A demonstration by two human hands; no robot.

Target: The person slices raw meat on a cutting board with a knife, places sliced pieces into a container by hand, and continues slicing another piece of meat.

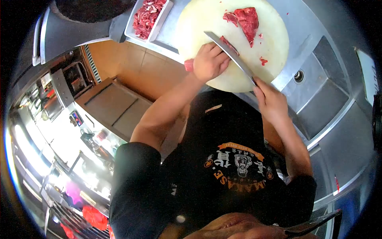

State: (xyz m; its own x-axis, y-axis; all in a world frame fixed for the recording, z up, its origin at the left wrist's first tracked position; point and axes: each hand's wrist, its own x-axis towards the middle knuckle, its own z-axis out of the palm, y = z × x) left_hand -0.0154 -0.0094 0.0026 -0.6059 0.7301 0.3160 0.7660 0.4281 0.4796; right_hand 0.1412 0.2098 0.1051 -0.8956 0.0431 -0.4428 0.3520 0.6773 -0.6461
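Observation:
My right hand (272, 99) is wrapped round the handle of a wide-bladed kitchen knife (230, 53), whose blade lies slantwise over a round, pale cutting board (274, 44). Close against the blade, my left hand (211, 63) has its fingers curled down on a piece of raw red meat (189, 65); one end shows beyond the board's left edge, and the rest is mostly hidden by the hand. A thin strip of red meat (229, 44) lies along the blade's far side. Farther back on the board sits a larger wedge of meat (247, 23).
A white tray (168, 8) of sliced meat (148, 18) stands left of the board. Small scraps (263, 61) lie on the board. To the right is a metal sink (324, 105) with a drain (299, 76). A dark round pan (93, 8) is at upper left.

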